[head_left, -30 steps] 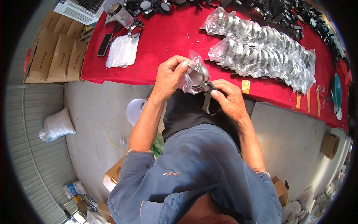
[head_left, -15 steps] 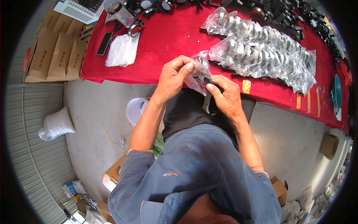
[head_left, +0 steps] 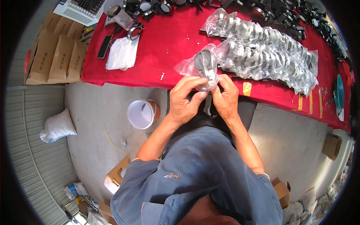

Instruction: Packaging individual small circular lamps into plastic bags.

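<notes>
My left hand (head_left: pixel 185 99) and my right hand (head_left: pixel 226 98) meet at the near edge of a red table (head_left: pixel 165 45). Together they pinch the lower end of a clear plastic bag (head_left: pixel 200 65) that holds a dark round metal part. The bag stands up above my fingers. Just beyond it lies a long heap of bagged metal parts (head_left: pixel 270 56), running to the right.
A white bucket (head_left: pixel 140 113) stands on the concrete floor left of my arm. On the table lie a flat white bag (head_left: pixel 122 54), a black phone (head_left: pixel 104 46) and dark ring parts (head_left: pixel 288 15) at the back. Cardboard boxes (head_left: pixel 56 52) sit left; a white sack (head_left: pixel 58 125) on the floor.
Both hands have come together lower on the bag, and the bag with the round part now stands above them, further over the table.
</notes>
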A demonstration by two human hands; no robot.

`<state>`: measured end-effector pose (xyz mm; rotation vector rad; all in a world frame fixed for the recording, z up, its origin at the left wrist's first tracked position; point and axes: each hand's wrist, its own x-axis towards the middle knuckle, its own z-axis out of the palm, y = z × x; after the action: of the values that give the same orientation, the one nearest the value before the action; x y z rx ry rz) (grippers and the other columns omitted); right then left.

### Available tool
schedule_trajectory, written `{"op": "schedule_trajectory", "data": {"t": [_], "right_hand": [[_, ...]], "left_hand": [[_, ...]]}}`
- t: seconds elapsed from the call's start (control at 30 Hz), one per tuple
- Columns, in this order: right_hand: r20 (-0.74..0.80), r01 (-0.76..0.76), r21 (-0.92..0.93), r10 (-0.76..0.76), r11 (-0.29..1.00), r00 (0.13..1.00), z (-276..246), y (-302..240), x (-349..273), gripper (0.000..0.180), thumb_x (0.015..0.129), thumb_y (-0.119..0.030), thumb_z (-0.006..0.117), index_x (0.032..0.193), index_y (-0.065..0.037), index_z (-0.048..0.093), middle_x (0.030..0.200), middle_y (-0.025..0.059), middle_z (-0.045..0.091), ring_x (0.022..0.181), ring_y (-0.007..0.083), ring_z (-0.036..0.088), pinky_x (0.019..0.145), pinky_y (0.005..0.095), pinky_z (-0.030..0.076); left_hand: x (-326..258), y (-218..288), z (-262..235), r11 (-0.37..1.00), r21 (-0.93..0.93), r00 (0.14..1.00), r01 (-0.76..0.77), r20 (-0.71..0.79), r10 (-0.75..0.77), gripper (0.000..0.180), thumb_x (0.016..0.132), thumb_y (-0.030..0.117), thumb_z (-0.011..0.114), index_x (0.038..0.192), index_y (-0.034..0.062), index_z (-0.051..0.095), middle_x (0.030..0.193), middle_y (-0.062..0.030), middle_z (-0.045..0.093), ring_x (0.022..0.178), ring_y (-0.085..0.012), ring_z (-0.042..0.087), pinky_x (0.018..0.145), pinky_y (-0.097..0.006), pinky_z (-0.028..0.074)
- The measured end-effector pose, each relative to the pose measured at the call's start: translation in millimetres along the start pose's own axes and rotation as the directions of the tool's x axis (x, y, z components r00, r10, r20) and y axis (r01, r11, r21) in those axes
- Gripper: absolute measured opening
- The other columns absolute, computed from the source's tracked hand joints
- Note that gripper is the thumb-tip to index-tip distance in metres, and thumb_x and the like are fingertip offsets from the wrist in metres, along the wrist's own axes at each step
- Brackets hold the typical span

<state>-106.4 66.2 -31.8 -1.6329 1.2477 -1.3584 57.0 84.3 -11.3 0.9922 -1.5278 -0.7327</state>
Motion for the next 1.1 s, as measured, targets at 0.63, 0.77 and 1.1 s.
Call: {"op": "schedule_trajectory", "data": {"t": [0.63, 0.77, 1.1], "right_hand": [[0.082, -0.096, 0.356, 0.071, 0.93, 0.994, 16, 6, -14, 0.032, 0.098, 0.001, 0.064, 0.13, 0.003, 0.063, 0.122, 0.015, 0.068, 0.117, 0.027, 0.067, 0.096, 0.0361, 0.054], [0.168, -0.299, 0.424, 0.25, 0.855, 0.954, 8, 10, -6, 0.023, 0.098, -0.002, 0.065, 0.119, 0.004, 0.065, 0.115, 0.0131, 0.069, 0.111, 0.0227, 0.068, 0.096, 0.0342, 0.054], [-0.026, -0.184, 0.103, 0.187, 0.978, 0.982, -30, 27, -16, 0.018, 0.098, 0.006, 0.063, 0.113, 0.003, 0.072, 0.118, 0.0094, 0.072, 0.102, 0.0159, 0.071, 0.09, 0.0288, 0.058]], "left_hand": [[19, -33, 6, 0.783, -0.447, 0.884, 0.432, 0.037, -0.467, 0.041, 0.094, -0.001, 0.076, 0.129, -0.001, 0.054, 0.119, -0.0092, 0.066, 0.111, -0.0161, 0.065, 0.101, -0.033, 0.055], [37, -32, 13, 0.854, -0.336, 0.918, 0.397, 0.125, -0.377, 0.043, 0.092, -0.002, 0.076, 0.129, -0.0002, 0.054, 0.117, -0.0075, 0.065, 0.109, -0.0151, 0.065, 0.097, -0.031, 0.054], [100, -59, 2, 0.821, 0.494, 0.933, -0.286, 0.337, 0.122, 0.041, 0.081, -0.003, 0.076, 0.12, 0.0006, 0.062, 0.101, -0.0187, 0.066, 0.095, -0.038, 0.067, 0.086, -0.044, 0.055]]}}
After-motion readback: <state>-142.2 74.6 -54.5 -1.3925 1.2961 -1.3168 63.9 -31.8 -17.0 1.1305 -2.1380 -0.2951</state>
